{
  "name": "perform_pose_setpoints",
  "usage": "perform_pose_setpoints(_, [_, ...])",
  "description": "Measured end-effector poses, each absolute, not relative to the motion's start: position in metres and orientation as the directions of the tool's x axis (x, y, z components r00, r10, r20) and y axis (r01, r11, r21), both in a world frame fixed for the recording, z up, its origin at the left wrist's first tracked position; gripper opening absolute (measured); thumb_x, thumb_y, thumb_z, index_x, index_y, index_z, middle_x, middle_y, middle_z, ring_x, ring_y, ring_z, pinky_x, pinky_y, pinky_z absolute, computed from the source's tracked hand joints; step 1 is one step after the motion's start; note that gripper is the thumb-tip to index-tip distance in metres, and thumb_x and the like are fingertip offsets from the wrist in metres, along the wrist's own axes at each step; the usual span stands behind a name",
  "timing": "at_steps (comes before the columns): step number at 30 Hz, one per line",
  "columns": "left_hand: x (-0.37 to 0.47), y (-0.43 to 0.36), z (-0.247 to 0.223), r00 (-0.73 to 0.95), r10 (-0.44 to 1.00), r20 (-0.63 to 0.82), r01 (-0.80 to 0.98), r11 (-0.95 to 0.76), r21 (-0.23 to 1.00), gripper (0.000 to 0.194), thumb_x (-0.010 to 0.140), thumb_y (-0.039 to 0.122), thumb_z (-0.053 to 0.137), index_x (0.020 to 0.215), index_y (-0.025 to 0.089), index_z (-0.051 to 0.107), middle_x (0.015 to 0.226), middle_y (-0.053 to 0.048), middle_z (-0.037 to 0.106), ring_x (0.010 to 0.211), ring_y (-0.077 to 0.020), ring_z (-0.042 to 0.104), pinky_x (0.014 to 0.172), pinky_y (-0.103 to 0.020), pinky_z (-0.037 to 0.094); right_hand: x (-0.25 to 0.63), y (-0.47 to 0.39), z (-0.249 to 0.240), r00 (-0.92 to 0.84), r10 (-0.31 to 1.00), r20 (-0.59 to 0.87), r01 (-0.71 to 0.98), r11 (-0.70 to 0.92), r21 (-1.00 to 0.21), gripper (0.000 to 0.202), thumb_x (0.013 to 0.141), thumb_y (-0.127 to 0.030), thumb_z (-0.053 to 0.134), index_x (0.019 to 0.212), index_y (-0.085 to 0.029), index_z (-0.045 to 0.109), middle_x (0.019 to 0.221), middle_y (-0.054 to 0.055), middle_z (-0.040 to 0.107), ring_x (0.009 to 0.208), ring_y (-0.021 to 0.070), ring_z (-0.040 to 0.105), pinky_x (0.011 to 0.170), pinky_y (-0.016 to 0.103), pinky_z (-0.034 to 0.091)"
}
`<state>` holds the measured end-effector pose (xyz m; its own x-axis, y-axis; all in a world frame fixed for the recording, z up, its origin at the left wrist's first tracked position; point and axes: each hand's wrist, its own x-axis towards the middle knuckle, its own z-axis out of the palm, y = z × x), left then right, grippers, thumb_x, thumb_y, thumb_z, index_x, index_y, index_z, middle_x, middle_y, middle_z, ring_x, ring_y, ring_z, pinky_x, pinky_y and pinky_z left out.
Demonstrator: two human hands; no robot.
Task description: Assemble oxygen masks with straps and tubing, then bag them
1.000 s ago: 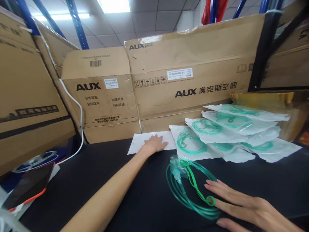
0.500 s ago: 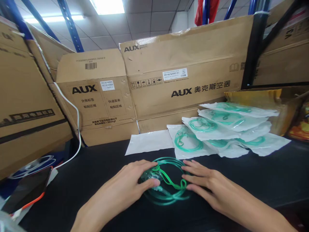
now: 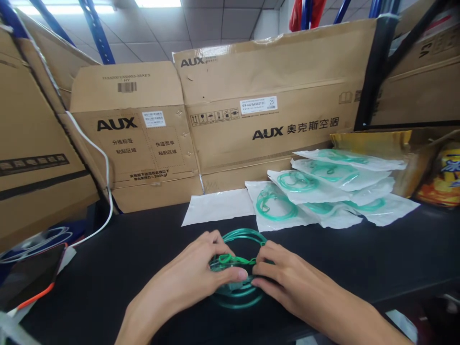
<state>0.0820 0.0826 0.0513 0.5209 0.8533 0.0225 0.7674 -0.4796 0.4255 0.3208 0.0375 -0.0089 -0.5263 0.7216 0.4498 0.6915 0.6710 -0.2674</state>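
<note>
A clear green oxygen mask (image 3: 230, 286) lies on the black table with its coiled green tubing (image 3: 244, 234) around it. My left hand (image 3: 201, 268) is closed over the mask's left side, thumb across its front and fingers curled behind. My right hand (image 3: 275, 270) has its fingers bent around the right side of the coil. Its fingertips meet the end of the bright green strap (image 3: 242, 260), which runs between both hands. Parts of the mask and coil are hidden under my fingers.
Several white pouches with green tubing (image 3: 298, 181) are piled at the back right, beside a flat white pouch (image 3: 219, 207). Cardboard boxes (image 3: 230, 158) wall the back. A phone (image 3: 32, 278) and white cable (image 3: 108, 191) are at the left. A yellow-orange packet (image 3: 442, 177) stands far right.
My right hand has moved left, its spread fingers now curled in at the coil and strap. The strap's right end has shifted toward my left hand. The view has turned slightly right.
</note>
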Motion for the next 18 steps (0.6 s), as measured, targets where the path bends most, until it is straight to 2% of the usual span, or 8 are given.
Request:
perform_pose_setpoints(2, [0.087,0.081,0.052,0.580,0.814,0.025,0.718,-0.525,0.456,0.045,0.085,0.071,0.065,0.103,0.031,0.075,0.125,-0.001,0.066,0.119,-0.0260,0.059,0.103,-0.033,0.045,0.323,0.031,-0.010,-0.532,0.732,0.426,0.694,0.665,-0.276,0.008,0.102,-0.017,0.058,0.104,-0.023,0.063,0.107,0.002,0.062,0.103,0.0200,0.062,0.096,0.038,0.054])
perform_pose_setpoints(4, [0.091,0.078,0.053,0.582,0.813,-0.003,0.713,-0.508,0.483,0.041,0.085,0.067,0.068,0.106,0.033,0.072,0.119,0.001,0.067,0.114,-0.0235,0.061,0.099,-0.031,0.046,0.325,0.025,-0.009,-0.542,0.743,0.394,0.700,0.658,-0.278,0.010,0.102,-0.013,0.055,0.102,-0.022,0.061,0.106,0.002,0.061,0.099,0.0195,0.061,0.090,0.035,0.055])
perform_pose_setpoints(7, [0.094,0.073,0.053,0.534,0.841,-0.082,0.756,-0.431,0.493,0.048,0.081,0.069,0.070,0.117,0.038,0.068,0.113,0.002,0.069,0.111,-0.0251,0.062,0.091,-0.031,0.047,0.328,0.023,-0.009,-0.539,0.742,0.400,0.695,0.659,-0.287,0.012,0.103,-0.014,0.052,0.104,-0.023,0.061,0.106,0.002,0.062,0.102,0.0202,0.061,0.090,0.035,0.054])
perform_pose_setpoints(10, [0.098,0.070,0.053,0.524,0.846,-0.104,0.763,-0.411,0.499,0.053,0.074,0.068,0.077,0.119,0.041,0.068,0.118,0.003,0.069,0.115,-0.0267,0.062,0.093,-0.032,0.046,0.328,0.026,-0.013,-0.523,0.733,0.435,0.680,0.666,-0.306,0.008,0.103,-0.017,0.057,0.104,-0.024,0.061,0.105,0.001,0.062,0.101,0.0206,0.061,0.090,0.035,0.053])
perform_pose_setpoints(14, [0.106,0.069,0.052,0.574,0.814,-0.088,0.737,-0.466,0.490,0.038,0.074,0.061,0.080,0.096,0.032,0.070,0.108,0.004,0.070,0.109,-0.0244,0.063,0.089,-0.029,0.046,0.325,0.029,-0.019,-0.496,0.751,0.435,0.691,0.645,-0.326,0.009,0.099,-0.018,0.063,0.104,-0.025,0.062,0.101,0.001,0.060,0.096,0.0205,0.063,0.083,0.033,0.054])
perform_pose_setpoints(18, [0.107,0.067,0.049,0.563,0.820,-0.103,0.760,-0.464,0.454,0.038,0.072,0.062,0.081,0.084,0.028,0.066,0.097,0.003,0.068,0.103,-0.0234,0.063,0.079,-0.028,0.046,0.329,0.025,-0.025,-0.496,0.767,0.407,0.702,0.630,-0.332,0.011,0.098,-0.017,0.064,0.104,-0.026,0.062,0.104,0.002,0.060,0.098,0.0217,0.064,0.086,0.036,0.055])
